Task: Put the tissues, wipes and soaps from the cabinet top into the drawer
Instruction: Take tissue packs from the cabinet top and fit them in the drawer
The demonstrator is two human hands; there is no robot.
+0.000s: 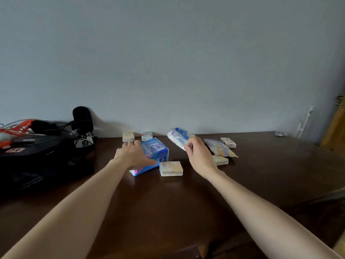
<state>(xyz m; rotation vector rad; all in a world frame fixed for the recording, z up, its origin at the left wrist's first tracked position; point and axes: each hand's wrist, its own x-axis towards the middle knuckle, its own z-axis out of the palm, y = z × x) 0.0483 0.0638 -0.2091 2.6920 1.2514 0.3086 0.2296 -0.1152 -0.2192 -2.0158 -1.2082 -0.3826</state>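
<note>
I am watching through one camera, and it is sitting on the person's head. It is looking forward and a little down, over a dark wooden cabinet top point(168, 202) toward a pale wall point(168, 53). The lens is taking in a very wide picture, so the wall is filling the whole upper half. Both bare arms are reaching out from the bottom corners, close to the camera. No other view is sharing this scene.

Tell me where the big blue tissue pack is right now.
In the head view, the blue tissue pack lies on the cabinet top left of centre, under the left hand, with a pale soap bar just to its right.
</note>
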